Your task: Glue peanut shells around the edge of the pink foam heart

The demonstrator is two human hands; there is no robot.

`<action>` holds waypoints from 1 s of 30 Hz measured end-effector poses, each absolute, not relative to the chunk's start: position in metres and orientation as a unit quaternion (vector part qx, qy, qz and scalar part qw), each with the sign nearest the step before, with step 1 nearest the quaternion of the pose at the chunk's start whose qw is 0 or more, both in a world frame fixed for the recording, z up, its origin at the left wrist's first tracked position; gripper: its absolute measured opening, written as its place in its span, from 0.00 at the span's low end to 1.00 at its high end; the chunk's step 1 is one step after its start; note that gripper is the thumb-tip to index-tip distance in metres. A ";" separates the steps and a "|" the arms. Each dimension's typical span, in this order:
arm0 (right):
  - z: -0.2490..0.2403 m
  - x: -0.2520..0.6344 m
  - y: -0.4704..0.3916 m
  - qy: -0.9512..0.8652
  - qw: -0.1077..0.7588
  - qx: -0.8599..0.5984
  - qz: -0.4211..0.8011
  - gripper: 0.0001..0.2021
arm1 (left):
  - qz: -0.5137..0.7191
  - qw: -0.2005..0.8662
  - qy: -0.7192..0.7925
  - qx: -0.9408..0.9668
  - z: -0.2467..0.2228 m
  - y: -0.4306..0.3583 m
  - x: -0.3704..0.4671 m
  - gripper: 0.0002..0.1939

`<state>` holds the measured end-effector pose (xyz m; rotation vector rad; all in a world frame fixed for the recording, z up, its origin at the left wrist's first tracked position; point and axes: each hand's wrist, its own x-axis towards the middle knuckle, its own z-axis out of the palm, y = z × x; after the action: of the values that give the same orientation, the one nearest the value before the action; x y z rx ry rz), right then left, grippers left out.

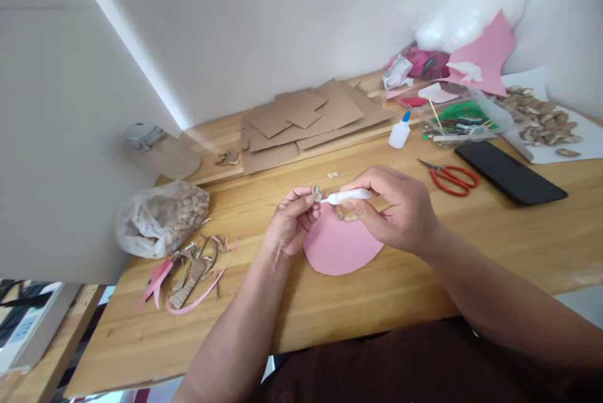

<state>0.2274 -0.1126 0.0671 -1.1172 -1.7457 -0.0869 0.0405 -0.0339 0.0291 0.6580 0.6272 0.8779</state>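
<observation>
Between the fingertips of my left hand is a small pistachio-like shell, its hollow side showing. My right hand grips a slim white glue tube, tilted so its nozzle points left and meets or nearly meets the shell. Below both hands a round pink paper disc lies on the table. Some shells sit along the disc's upper edge, partly covered by my right hand. Two small pale pieces rest on the wood just behind my hands.
Red-handled scissors, a black phone and a blue-capped glue bottle lie to the right. Loose shells and a plastic tray stand behind. Cardboard sheets are stacked at the back. Left are a bag of shells and paper scraps.
</observation>
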 end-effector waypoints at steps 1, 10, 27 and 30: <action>0.067 0.227 -0.113 -0.725 0.509 -0.463 -0.035 0.03 | 0.413 0.807 0.294 0.303 0.029 -0.034 0.041 0.16; 0.064 0.223 -0.113 -0.732 0.510 -0.450 -0.039 0.03 | 0.416 0.811 0.290 0.291 0.029 -0.035 0.042 0.16; 0.065 0.222 -0.113 -0.732 0.503 -0.457 -0.058 0.05 | 0.417 0.803 0.304 0.297 0.030 -0.035 0.042 0.15; 0.066 0.222 -0.113 -0.732 0.506 -0.452 -0.059 0.05 | 0.419 0.804 0.298 0.299 0.029 -0.035 0.042 0.15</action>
<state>0.2224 -0.1130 0.0658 -1.0905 -1.7653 -0.1412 0.0422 -0.0347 0.0293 0.6395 0.6379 0.8963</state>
